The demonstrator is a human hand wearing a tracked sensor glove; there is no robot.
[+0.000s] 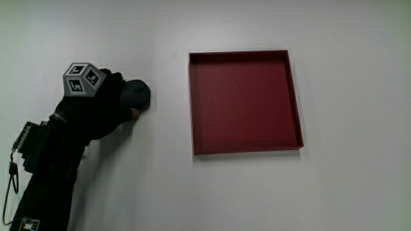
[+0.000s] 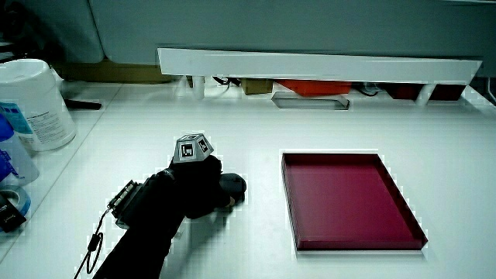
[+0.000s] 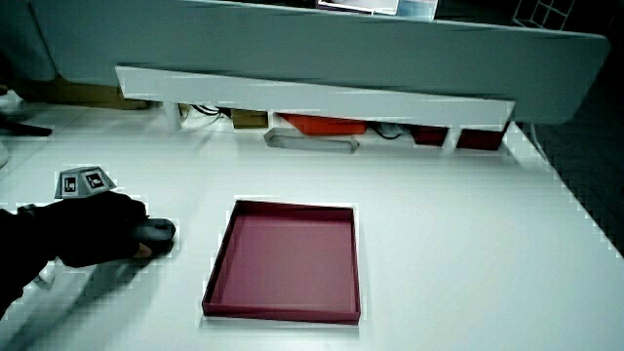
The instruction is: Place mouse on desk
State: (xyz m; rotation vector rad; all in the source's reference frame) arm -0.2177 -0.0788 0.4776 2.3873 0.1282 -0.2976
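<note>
one hand (image 1: 96,108), one mouse (image 1: 137,94), one relation to note: the mouse sits under your fingertips, on the side of the hand that faces the red tray (image 1: 191,102). its exposed end points toward the tray but stays well apart from it. long axis appears to run roughly in line with your forearm and fingers, though the glove covers too much to be sure

fingers curled down over the mouse's back, clamped on it; patterned cube (image 1: 83,78) rides on top of the hand

in both side views the mouse (image 2: 232,184) (image 3: 157,230) looks low against the white table (image 1: 160,192), at or just off the surface; contact cannot be told from here

judgement: placement is nearly done. what remains is to let the mouse settle flat on bare desk beside the tray, then spread the fingers and lift the hand straight up so it is not dragged
</note>
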